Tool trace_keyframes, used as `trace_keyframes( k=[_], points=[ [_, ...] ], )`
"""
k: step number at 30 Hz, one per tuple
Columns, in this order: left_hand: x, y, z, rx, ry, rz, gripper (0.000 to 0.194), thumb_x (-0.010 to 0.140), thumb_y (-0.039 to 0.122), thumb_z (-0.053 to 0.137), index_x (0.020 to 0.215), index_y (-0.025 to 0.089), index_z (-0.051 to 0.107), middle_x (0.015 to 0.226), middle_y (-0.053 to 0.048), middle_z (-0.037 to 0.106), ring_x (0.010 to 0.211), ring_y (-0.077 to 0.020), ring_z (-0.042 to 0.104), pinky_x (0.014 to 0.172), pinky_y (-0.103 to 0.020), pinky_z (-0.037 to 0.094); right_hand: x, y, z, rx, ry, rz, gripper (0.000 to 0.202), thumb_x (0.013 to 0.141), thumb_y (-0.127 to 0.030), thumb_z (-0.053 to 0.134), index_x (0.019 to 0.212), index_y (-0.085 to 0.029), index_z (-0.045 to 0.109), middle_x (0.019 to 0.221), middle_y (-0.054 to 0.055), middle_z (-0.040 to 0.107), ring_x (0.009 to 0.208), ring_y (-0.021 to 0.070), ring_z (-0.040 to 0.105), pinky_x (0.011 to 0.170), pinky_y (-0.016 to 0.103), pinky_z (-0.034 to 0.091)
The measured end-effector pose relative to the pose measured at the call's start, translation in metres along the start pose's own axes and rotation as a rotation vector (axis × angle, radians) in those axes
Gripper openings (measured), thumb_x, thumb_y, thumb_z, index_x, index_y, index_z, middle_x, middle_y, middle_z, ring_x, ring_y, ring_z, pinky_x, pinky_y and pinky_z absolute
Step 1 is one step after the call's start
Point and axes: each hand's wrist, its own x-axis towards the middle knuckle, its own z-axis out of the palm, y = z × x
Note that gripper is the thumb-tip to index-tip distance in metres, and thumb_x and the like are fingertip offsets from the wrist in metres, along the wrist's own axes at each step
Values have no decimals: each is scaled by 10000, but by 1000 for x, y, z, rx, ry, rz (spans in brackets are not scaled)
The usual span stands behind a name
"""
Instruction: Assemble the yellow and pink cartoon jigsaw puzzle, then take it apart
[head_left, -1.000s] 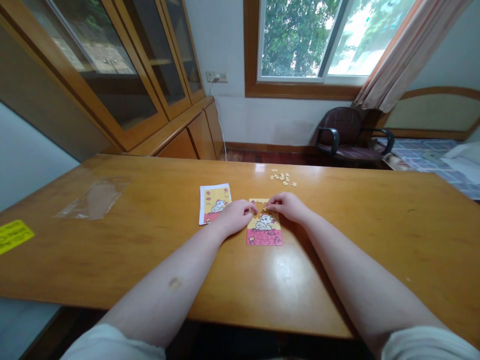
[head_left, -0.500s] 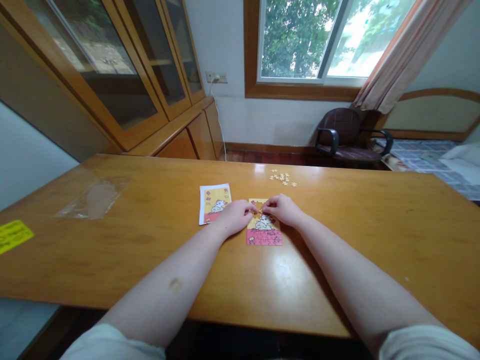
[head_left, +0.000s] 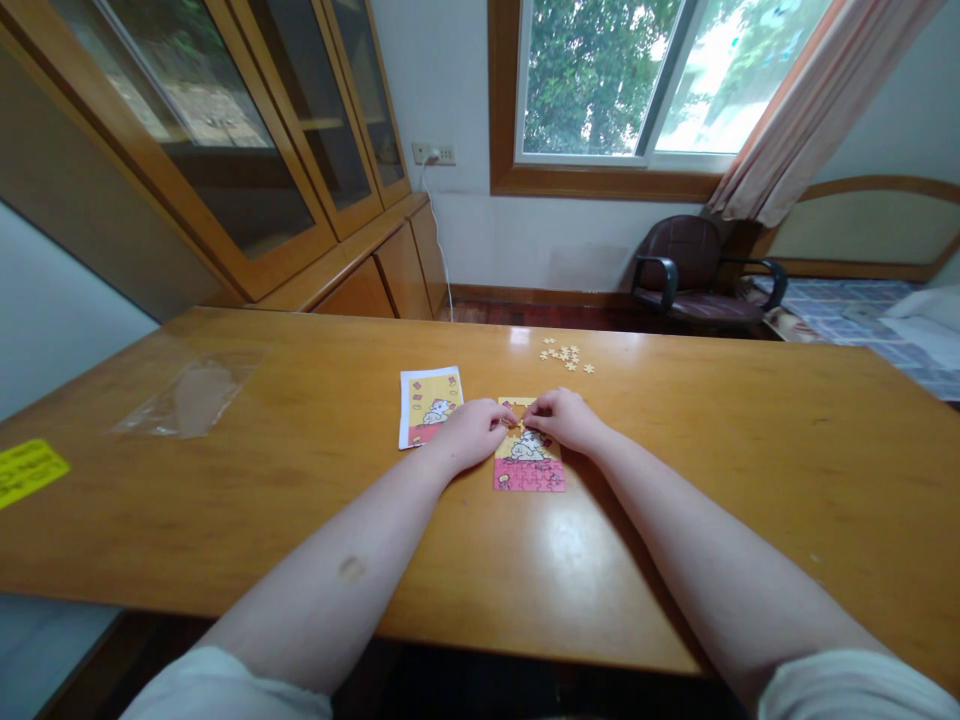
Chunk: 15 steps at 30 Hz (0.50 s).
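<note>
A partly assembled jigsaw puzzle [head_left: 529, 472], pink at the near end and yellow above with a white cartoon animal, lies on the wooden table [head_left: 300, 510]. My left hand [head_left: 476, 432] rests at its left edge, fingertips together over the upper part. From the right, my right hand [head_left: 566, 417] reaches over the same part, thumb and finger pinched on a small yellow puzzle piece [head_left: 521, 425]. Whatever the left fingertips hold is too small to make out. Left of the puzzle lies a reference picture card [head_left: 431, 388], partly behind my left hand.
Several loose puzzle pieces [head_left: 566, 355] lie beyond the puzzle near the far edge. A clear plastic bag [head_left: 202, 395] and a yellow label [head_left: 30, 472] are on the left. Past the table stand a glass-door cabinet [head_left: 322, 120] and an office chair [head_left: 686, 265].
My right fingertips have shifted very slightly to the left over the puzzle. Otherwise the scene looks the same.
</note>
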Motion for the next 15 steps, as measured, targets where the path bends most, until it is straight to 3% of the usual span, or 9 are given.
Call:
trace_keyframes(
  k=[5, 15],
  points=[
    [-1, 1, 0, -3, -36, 71, 345, 800, 177, 465, 989, 248, 745, 946, -33, 718, 878, -201, 635, 805, -308, 485, 2, 2, 1, -82, 19, -30, 94, 771, -313, 674, 768, -268, 756, 817, 6, 726, 854, 181, 582, 817, 299, 391],
    [-1, 0, 0, 5, -83, 110, 371, 795, 160, 469, 1046, 248, 727, 1022, -26, 720, 939, -197, 629, 842, -319, 480, 0, 5, 0, -50, 116, -22, 121, 784, -303, 645, 750, -237, 740, 776, 14, 701, 795, 167, 567, 744, 269, 389]
  ],
)
